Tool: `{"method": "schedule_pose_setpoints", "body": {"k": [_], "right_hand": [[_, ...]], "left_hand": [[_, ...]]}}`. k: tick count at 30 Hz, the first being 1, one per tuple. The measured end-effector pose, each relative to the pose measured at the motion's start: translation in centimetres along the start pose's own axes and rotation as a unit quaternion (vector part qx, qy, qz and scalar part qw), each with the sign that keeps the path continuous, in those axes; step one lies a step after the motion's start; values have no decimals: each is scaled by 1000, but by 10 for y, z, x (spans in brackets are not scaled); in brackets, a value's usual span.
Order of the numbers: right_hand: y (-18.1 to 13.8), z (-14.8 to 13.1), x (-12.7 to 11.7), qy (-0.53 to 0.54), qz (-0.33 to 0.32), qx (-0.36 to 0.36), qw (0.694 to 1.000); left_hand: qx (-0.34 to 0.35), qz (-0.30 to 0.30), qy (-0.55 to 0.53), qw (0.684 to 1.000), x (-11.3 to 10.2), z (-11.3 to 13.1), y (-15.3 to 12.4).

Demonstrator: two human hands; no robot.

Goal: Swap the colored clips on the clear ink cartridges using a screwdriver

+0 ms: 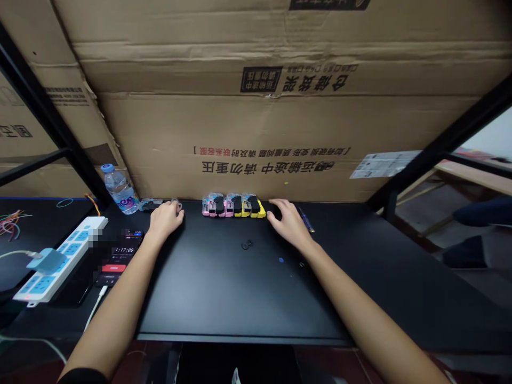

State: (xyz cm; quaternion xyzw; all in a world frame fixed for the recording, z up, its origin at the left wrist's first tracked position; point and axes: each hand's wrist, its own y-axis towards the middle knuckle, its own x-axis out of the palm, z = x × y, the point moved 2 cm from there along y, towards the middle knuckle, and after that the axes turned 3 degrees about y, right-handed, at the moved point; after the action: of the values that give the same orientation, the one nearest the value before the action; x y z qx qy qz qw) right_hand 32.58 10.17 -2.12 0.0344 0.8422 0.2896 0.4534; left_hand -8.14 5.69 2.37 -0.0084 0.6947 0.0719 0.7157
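Observation:
My left hand is at the back left of the black desk, its fingers curled down at a small greyish clear piece; what lies under the fingers is hidden. Against the cardboard stands a row of small blocky plastic pieces in pink, black and yellow, with clear parts on top. Just right of the row's yellow end is my right hand, thumb and fingers apart, with nothing plainly visible between them. Beside it lies a dark blue pen-like tool. Two small black rings rest nearer to me.
A water bottle and some clear pieces stand at the back left. Further left are a phone and a white power strip with a plug and cables. A cardboard wall closes the back; a blue bit lies on the desk.

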Motion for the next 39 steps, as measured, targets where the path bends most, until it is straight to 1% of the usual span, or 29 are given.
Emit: {"method": "schedule_pose_setpoints", "body": {"k": [3, 5, 7, 9, 12, 15, 17, 19, 21, 23, 25, 28, 30, 31, 32, 34, 37, 39], "right_hand": [[0, 10, 3, -42, -50, 9, 998], [-2, 12, 5, -56, -86, 25, 994], [-3, 9, 6, -59, -98, 30, 993], [-3, 5, 5, -47, -89, 25, 995], [-2, -1, 2, -17, -68, 22, 997], [0, -1, -1, -4, -42, 17, 999], [1, 2, -3, -12, -24, 19, 999], [0, 6, -5, -31, -16, 36, 999], [0, 10, -6, -51, -21, 63, 997], [-1, 13, -8, -60, -24, 83, 994], [-2, 14, -9, -56, -19, 90, 994], [-2, 14, -11, -47, -18, 97, 994], [-2, 14, -11, -43, -29, 101, 994], [-2, 14, -11, -40, -33, 100, 994], [-2, 14, -11, -36, -34, 97, 994], [-2, 13, -11, -31, -30, 93, 995], [0, 9, -13, -30, -25, 103, 994], [0, 5, -15, -37, -28, 121, 992]], "left_hand": [[7, -29, -35, 999, -4, 4, -2], [14, -14, -61, 998, -12, 10, -6], [-1, 26, -81, 996, -22, 15, -10], [-24, 51, -87, 995, -30, 19, -14], [-31, 35, -39, 998, -34, 20, -17], [-17, 11, 5, 1000, -28, 17, -16], [-14, -2, 10, 1000, -22, 13, -13], [-8, -18, 1, 1000, -16, 8, -10], [18, -34, -25, 999, -11, 5, -8], [72, -53, -69, 994, -7, 6, -7], [142, -78, -119, 980, -5, 13, -8], [232, -112, -178, 950, -4, 27, -13], [268, -115, -192, 937, -7, 35, -18], [274, -105, -190, 937, -9, 38, -19], [269, -87, -182, 942, -12, 39, -21], [234, -31, -156, 959, -20, 41, -23], [153, 48, -107, 981, -32, 40, -25], [101, 70, -70, 990, -37, 39, -26]]}}
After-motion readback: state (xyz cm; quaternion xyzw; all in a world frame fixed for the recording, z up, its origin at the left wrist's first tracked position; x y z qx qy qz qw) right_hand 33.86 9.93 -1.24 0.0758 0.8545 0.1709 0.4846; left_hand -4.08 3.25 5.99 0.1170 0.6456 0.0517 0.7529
